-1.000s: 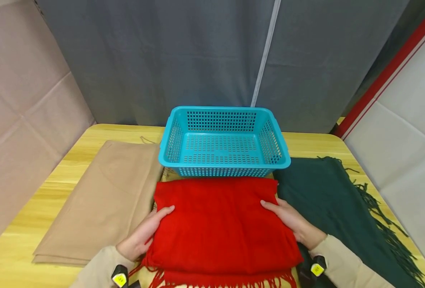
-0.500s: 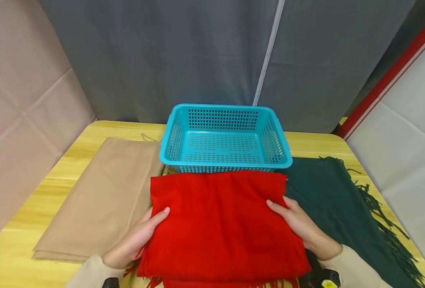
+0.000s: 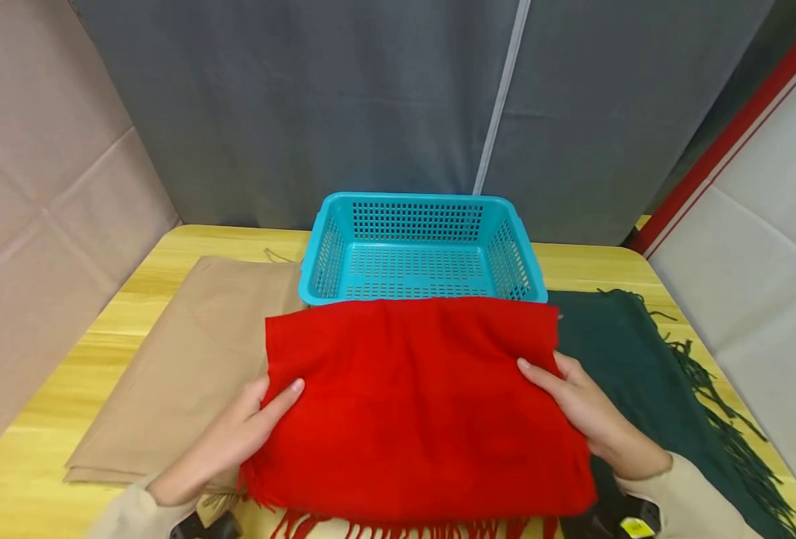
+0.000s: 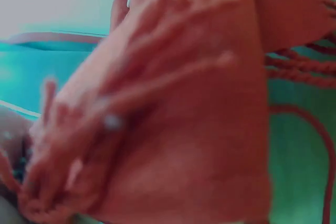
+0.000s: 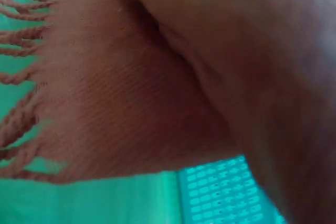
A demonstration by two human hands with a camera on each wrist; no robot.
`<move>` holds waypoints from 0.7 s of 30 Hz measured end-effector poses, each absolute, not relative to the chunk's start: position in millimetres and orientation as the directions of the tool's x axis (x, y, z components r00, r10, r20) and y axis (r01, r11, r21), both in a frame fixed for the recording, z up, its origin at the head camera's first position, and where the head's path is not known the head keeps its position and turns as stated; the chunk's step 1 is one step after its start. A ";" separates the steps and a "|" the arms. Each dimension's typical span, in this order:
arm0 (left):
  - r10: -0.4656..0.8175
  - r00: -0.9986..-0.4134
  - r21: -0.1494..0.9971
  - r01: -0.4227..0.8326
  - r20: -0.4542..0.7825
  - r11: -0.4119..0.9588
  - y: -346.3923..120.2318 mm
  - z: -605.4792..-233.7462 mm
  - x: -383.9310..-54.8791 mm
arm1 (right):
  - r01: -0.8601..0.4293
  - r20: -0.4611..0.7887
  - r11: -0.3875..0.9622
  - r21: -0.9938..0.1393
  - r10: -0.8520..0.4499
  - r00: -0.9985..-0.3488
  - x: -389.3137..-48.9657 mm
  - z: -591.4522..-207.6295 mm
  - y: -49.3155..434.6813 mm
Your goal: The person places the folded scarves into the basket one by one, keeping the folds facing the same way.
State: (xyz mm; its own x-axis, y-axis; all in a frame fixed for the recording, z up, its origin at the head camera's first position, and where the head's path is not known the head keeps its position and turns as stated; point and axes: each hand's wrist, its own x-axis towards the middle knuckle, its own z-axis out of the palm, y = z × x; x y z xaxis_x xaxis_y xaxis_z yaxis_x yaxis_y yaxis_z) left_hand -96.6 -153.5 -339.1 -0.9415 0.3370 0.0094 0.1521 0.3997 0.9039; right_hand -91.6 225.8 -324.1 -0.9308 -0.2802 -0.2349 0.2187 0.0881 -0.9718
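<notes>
Over a wood-grained desk (image 3: 586,263), a red woven cloth (image 3: 411,412) spreads before a perforated blue plastic basket (image 3: 416,257). Left hand (image 3: 237,433) and right hand (image 3: 589,410), well apart, grip the cloth's opposite sides; twisted strands (image 5: 19,124) fringe its lower edge.

The red cloth (image 3: 411,404) is soft and matt; the right wrist view brings out a fine, slightly ribbed weave, and its fringe (image 3: 384,528) is of twisted, ropy yarn. The beige cloth (image 3: 182,367) looks smoother and flatter, with a dull finish. The dark green cloth (image 3: 613,337) is matt too, its tassels (image 3: 728,419) stringy and rough. The blue basket (image 3: 424,198) is smooth moulded plastic with a mild sheen on the rim and perforated walls. The worktop (image 3: 589,266) is smooth, wood-grained and faintly glossy. Behind hangs a matt grey fabric curtain (image 3: 303,112). The sleeves (image 3: 701,498) are matt cloth.
</notes>
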 end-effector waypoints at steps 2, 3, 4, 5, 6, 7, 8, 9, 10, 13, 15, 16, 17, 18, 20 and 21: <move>0.339 -0.940 0.884 0.194 0.043 0.426 -155.0 -332.1 -98.2 | 0.200 -0.212 0.073 -0.977 -0.286 -0.935 -92.1 -319.9 226.3; 0.343 -0.937 0.877 0.214 0.060 0.431 -155.7 -328.8 -99.3 | 0.184 -0.195 0.064 -0.981 -0.291 -0.937 -92.4 -317.9 226.5; 0.346 -0.936 0.872 0.226 0.070 0.434 -156.3 -325.4 -100.6 | 0.169 -0.178 0.054 -0.984 -0.295 -0.939 -92.7 -315.8 226.7; 0.347 -0.934 0.868 0.238 0.082 0.436 -156.5 -322.4 -102.1 | 0.156 -0.163 0.046 -0.987 -0.299 -0.940 -93.3 -313.9 227.0; 0.347 -0.934 0.866 0.242 0.086 0.436 -156.6 -319.4 -103.5 | 0.145 -0.149 0.035 -0.989 -0.305 -0.941 -94.0 -311.9 227.4; 0.347 -0.934 0.867 0.243 0.088 0.434 -156.9 -316.6 -105.0 | 0.141 -0.143 0.030 -0.990 -0.303 -0.942 -94.9 -309.8 227.7; 0.346 -0.934 0.868 0.243 0.088 0.434 -156.9 -314.2 -106.6 | 0.136 -0.137 0.024 -0.990 -0.303 -0.943 -95.9 -307.6 227.9; 0.342 -0.935 0.866 0.244 0.091 0.437 -156.6 -312.0 -108.2 | 0.131 -0.131 0.020 -0.991 -0.303 -0.944 -96.8 -305.7 228.4; 0.338 -0.937 0.867 0.240 0.088 0.437 -156.4 -310.0 -109.4 | 0.128 -0.126 0.013 -0.992 -0.305 -0.944 -97.8 -303.8 228.8; 0.334 -0.938 0.875 0.232 0.086 0.425 -155.3 -304.8 -113.0 | 0.131 -0.122 -0.010 -0.991 -0.308 -0.944 -100.5 -298.2 230.1; 0.337 -0.938 0.883 0.229 0.087 0.409 -154.7 -301.1 -115.2 | 0.161 -0.145 -0.028 -0.987 -0.297 -0.944 -102.1 -294.2 230.7; 0.342 -0.936 0.889 0.226 0.085 0.398 -154.4 -298.9 -116.3 | 0.190 -0.172 -0.037 -0.981 -0.284 -0.943 -103.0 -291.8 230.6; 0.344 -0.935 0.891 0.230 0.091 0.391 -154.1 -296.4 -117.5 | 0.224 -0.204 -0.045 -0.974 -0.267 -0.942 -103.8 -289.1 230.5; 0.346 -0.933 0.894 0.236 0.098 0.382 -153.9 -293.8 -119.0 | 0.261 -0.241 -0.054 -0.964 -0.243 -0.940 -104.7 -286.3 230.2; 0.347 -0.931 0.897 0.246 0.114 0.367 -153.9 -288.0 -122.2 | 0.327 -0.305 -0.088 -0.941 -0.202 -0.931 -106.5 -280.5 229.4; 0.345 -0.930 0.898 0.255 0.127 0.359 -153.7 -285.1 -124.3 | 0.351 -0.329 -0.106 -0.930 -0.183 -0.926 -107.5 -277.7 228.8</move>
State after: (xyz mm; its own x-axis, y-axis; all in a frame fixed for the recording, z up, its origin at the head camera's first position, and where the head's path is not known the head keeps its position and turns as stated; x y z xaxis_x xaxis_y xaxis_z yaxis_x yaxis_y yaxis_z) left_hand -124.3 -153.7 -285.1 -0.9300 0.3451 0.1265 0.2553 0.3588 0.8978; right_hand -107.5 228.8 -277.7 -0.9264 -0.1828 -0.3293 0.3515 -0.1056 -0.9302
